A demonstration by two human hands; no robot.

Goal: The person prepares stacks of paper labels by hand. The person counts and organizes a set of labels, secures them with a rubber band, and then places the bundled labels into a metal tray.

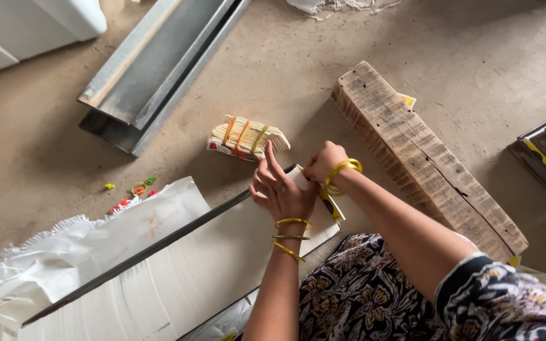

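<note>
Closest to where I stand is the person's patterned black floral clothing (pixel 361 297), and both bare forearms reach forward out of it, each wrist ringed with yellow bangles (pixel 291 237). The left hand (pixel 279 189) lies spread with fingers fanned upward, its palm pressing down on the far end of a thick stack of white paper sheets (pixel 210 265); its grip is wide open and has hold of nothing, only bearing on the stack. Just to the right of it, touching the same corner, the right hand (pixel 323 163) is curled into a tight grip at the stack's edge; whatever it pinches there is too small to make out. A long dark metal bar (pixel 140 252) lies diagonally across the stack, its upper end running in under the left hand. Left of the hands a white woven sack (pixel 64 252) is spread under the sheets, and a few coloured rubber bands (pixel 134 189) lie scattered on the floor just past it. Just beyond the fingertips sits a small bundle of cards (pixel 248 137) strapped with orange and yellow bands. To the right of the right hand a rough wooden beam (pixel 424 158) lies at a slant on the concrete floor (pixel 45 132). Farther off, up and to the left, rests a grey metal channel (pixel 153 69).
</note>
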